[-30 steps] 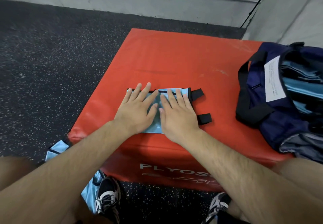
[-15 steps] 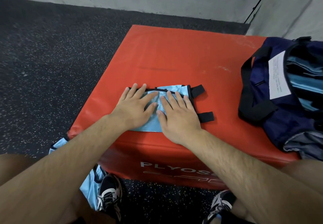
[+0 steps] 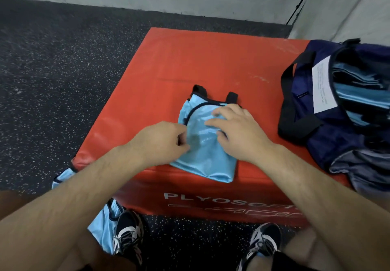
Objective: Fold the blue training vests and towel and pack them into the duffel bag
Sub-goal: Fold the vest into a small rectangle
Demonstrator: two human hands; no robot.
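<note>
Left hand (image 3: 160, 142) pinches left edge of folded blue vest (image 3: 205, 156); right hand (image 3: 238, 131) grips right side. Vest lies on red plyo box (image 3: 190, 59), duffel bag (image 3: 337, 139) near.

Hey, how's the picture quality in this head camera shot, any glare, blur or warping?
Head view: even, soft lighting; faint sheen on the folded vest and red box; a small shadow beside the left hand; wide-angle warping enlarges the forearms; the white label on the duffel bag is unreadably soft.

I see the navy fabric duffel bag (image 3: 337, 139) cut off at the right edge, and its white label (image 3: 321, 84) has print too small to read. The left forearm (image 3: 84, 196) covers part of the light-blue mesh vest on the floor (image 3: 102, 227).
</note>
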